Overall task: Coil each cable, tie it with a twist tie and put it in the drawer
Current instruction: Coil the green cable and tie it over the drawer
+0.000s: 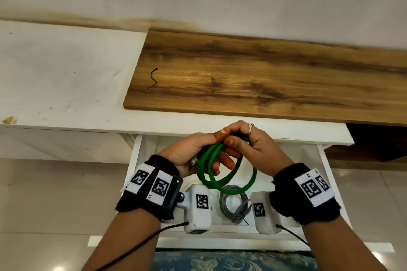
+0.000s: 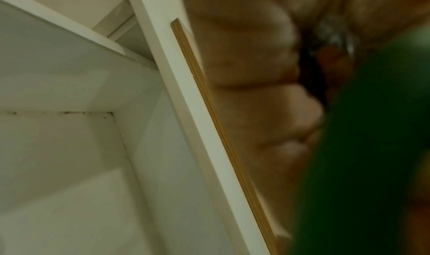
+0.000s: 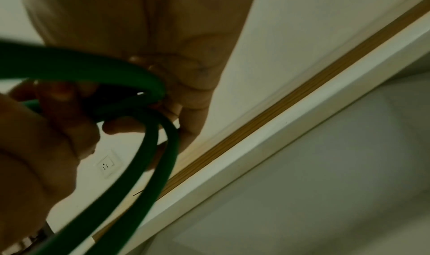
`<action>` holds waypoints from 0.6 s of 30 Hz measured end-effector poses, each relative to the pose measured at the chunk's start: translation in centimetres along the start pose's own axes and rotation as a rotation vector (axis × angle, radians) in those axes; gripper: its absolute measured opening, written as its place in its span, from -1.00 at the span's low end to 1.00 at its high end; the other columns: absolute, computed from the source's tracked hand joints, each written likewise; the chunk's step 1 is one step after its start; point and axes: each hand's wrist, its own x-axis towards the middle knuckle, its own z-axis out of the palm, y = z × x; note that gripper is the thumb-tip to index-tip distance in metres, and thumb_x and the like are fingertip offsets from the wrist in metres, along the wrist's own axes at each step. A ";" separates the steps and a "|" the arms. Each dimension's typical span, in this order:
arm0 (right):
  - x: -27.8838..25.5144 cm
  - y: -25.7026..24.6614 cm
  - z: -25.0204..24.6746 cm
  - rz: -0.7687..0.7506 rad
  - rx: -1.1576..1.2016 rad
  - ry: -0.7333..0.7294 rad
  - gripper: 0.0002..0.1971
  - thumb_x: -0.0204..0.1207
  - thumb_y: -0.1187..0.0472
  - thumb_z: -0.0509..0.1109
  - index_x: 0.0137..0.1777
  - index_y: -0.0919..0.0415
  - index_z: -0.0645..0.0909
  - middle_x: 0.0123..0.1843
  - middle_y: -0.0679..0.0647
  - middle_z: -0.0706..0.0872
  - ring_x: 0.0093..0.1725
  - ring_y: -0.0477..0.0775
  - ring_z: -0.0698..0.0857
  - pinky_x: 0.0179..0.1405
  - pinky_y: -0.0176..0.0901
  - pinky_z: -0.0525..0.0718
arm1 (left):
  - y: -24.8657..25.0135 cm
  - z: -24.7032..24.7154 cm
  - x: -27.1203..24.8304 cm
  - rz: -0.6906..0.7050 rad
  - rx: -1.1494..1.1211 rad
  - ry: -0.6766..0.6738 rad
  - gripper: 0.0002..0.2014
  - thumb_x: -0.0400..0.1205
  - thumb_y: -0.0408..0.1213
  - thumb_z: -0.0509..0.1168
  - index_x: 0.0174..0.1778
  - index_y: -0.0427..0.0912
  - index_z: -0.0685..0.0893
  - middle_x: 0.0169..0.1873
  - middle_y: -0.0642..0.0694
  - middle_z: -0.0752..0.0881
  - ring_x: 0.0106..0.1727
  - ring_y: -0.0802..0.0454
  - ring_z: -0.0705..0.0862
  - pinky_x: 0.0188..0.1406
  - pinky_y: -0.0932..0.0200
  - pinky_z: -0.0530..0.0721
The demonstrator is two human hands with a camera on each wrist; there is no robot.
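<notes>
Hiding the tie point: left hand and right hand, both curled round one green cable coil; one grey coil in drawer, one twist tie apart.

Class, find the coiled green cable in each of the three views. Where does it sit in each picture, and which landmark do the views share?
Head view: the coiled green cable hangs at lower centre, held by both hands above the open white drawer.
Left wrist view: a blurred green mass fills the right side.
Right wrist view: green loops sweep across the left half.
Shared landmark: the wooden board's striped edge.
</notes>
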 end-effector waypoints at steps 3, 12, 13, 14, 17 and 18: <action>0.0 0.2 0.0 0.043 0.086 0.079 -0.85 0.55 0.13 0.30 0.02 -0.09 0.66 -0.15 -0.08 0.71 -0.19 -0.10 0.67 -0.26 -0.23 0.66 | -0.1 -0.1 -0.2 0.018 -0.073 -0.012 -0.57 0.59 -0.04 0.16 -0.07 -0.38 0.71 -0.38 -0.16 0.78 -0.44 0.04 0.74 -0.21 0.08 0.77; 0.6 0.5 0.4 0.104 0.130 0.249 -0.92 0.54 0.07 0.36 -0.04 -0.04 0.67 -0.29 -0.12 0.70 -0.31 -0.14 0.62 -0.43 -0.18 0.62 | -0.2 0.1 0.7 0.025 -0.356 0.030 -0.69 0.55 -0.10 0.26 -0.15 -0.32 0.72 -0.56 0.01 0.50 -0.58 0.16 0.53 -0.35 0.07 0.78; 0.6 0.5 0.5 0.140 0.155 0.263 -0.89 0.50 0.04 0.35 -0.06 -0.02 0.67 -0.30 -0.11 0.69 -0.33 -0.15 0.61 -0.43 -0.18 0.61 | -0.2 0.1 0.9 0.031 -0.357 0.052 -0.70 0.56 -0.09 0.25 -0.14 -0.31 0.68 -0.58 0.03 0.46 -0.60 0.18 0.48 -0.45 0.17 0.72; 0.5 0.4 0.6 0.178 0.183 0.264 -0.86 0.48 0.01 0.33 -0.06 -0.01 0.67 -0.30 -0.10 0.68 -0.35 -0.15 0.59 -0.43 -0.19 0.60 | -0.2 0.1 1.0 0.038 -0.350 0.066 -0.70 0.57 -0.08 0.25 -0.14 -0.29 0.66 -0.59 0.05 0.43 -0.61 0.20 0.44 -0.52 0.25 0.64; 0.3 0.3 0.8 0.254 0.254 0.219 -0.84 0.56 0.07 0.29 0.01 0.07 0.66 -0.28 -0.10 0.67 -0.35 -0.13 0.59 -0.41 -0.20 0.63 | -0.3 -0.2 1.4 0.052 -0.315 0.107 -0.70 0.61 -0.07 0.22 -0.17 -0.27 0.63 -0.61 0.08 0.40 -0.65 0.24 0.37 -0.63 0.36 0.50; 0.3 0.3 0.7 0.266 0.276 0.199 -0.83 0.58 0.10 0.27 0.05 0.09 0.66 -0.27 -0.10 0.68 -0.34 -0.10 0.60 -0.38 -0.18 0.66 | -0.3 -0.4 1.5 0.053 -0.299 0.123 -0.69 0.64 -0.07 0.21 -0.16 -0.27 0.63 -0.61 0.09 0.40 -0.66 0.25 0.36 -0.65 0.37 0.47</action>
